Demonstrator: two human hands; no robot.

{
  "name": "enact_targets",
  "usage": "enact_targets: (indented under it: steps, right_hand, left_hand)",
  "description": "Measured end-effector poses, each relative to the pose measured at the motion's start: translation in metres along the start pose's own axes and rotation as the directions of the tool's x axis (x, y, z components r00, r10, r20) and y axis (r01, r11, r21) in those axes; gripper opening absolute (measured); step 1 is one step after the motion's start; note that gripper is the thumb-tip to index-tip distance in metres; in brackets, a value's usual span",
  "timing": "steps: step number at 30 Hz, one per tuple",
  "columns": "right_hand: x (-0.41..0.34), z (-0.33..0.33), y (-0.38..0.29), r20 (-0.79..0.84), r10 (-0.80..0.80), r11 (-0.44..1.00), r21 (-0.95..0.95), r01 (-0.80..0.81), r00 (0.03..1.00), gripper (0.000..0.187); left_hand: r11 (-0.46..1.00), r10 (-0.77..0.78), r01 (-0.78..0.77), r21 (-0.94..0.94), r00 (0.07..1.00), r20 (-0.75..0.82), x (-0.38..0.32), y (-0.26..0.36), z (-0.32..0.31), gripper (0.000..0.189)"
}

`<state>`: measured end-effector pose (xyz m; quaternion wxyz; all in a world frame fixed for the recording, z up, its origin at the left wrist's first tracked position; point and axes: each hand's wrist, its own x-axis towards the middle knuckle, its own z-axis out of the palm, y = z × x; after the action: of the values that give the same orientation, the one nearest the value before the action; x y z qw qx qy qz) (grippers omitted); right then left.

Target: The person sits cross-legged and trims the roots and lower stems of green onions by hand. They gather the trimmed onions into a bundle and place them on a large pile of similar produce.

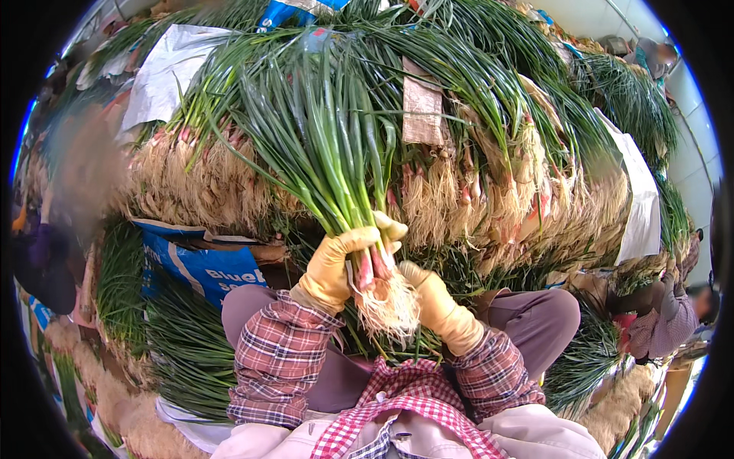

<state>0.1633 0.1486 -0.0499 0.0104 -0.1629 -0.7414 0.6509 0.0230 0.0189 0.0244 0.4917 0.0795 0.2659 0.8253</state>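
Observation:
In front of my lap, my left hand (338,264), in a yellow glove, grips a bunch of green onions (341,189) just above its pinkish bulbs. The long green leaves fan out upward and away from me. Below the grip hang the pale stringy roots (387,307). My right hand (441,304), also gloved in yellow, lies against the right side of these roots. Its fingers are partly hidden behind them, so I cannot tell whether it pinches anything.
A long heap of green onions (195,178) runs across ahead, roots facing me. White sheets (166,74) lie on it. Beside my left knee stands a blue printed package (221,275), with more onion leaves (189,344) nearby. At right, another person (659,321) sits among onions.

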Motion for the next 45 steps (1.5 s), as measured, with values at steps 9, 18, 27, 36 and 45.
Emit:
enact_targets:
  steps: [9,18,27,36,45]
  right_hand:
    - [0.017,-0.047,-0.048,0.091,-0.084,0.945,0.323,0.051,0.992,0.049]
    - [0.084,0.011,-0.092,-0.266,-0.394,0.546,-0.837,-0.008,0.880,0.043]
    - [0.081,-0.001,-0.045,0.114,0.116,0.474,0.867,-0.156,0.987,0.035]
    - [0.020,-0.106,-0.105,-0.451,-0.407,0.329,-0.884,-0.333,0.795,0.036]
    - [0.033,-0.149,-0.096,-0.593,-0.664,0.460,-0.804,-0.376,0.456,0.037]
  left_hand:
    - [0.962,0.016,0.038,-0.271,0.981,0.193,-0.008,-0.004,-0.020,0.026]
    - [0.976,0.050,0.040,0.214,0.915,-0.399,-0.006,-0.014,-0.002,0.017]
    - [0.948,0.037,-0.002,-0.317,0.994,0.104,-0.004,-0.007,0.005,0.026]
    - [0.931,0.208,-0.097,-0.352,0.932,0.295,-0.013,0.033,0.002,0.044]
    - [0.998,-0.032,0.033,-0.056,0.999,0.017,-0.001,-0.002,0.007,0.064]
